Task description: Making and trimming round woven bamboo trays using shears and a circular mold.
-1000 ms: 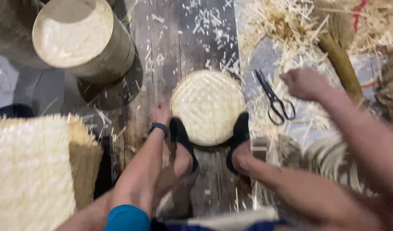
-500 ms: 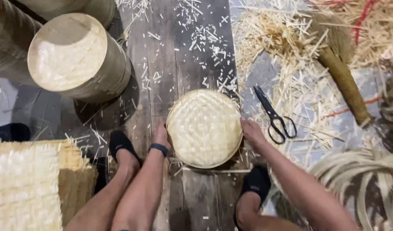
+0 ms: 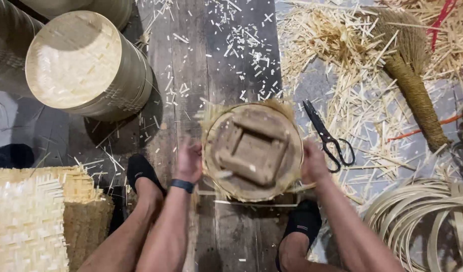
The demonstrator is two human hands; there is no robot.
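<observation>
A round woven bamboo basket piece is held up off the wooden floor between both hands, its open side facing me with a wooden block form inside and frayed strip ends around the rim. My left hand, with a dark wristband, grips its left edge. My right hand grips its right edge. Black scissors lie on the floor just right of my right hand. My feet in dark socks rest on either side below the basket.
A stack of finished round baskets stands at the upper left. Woven bamboo mats lie at the lower left. Bamboo trimmings, a straw broom and coiled bamboo hoops fill the right side.
The basket piece has been flipped: its woven bottom faced up before, now its inside with the wooden form shows. Both hands hold its sides; my right hand came in from the scissors.
</observation>
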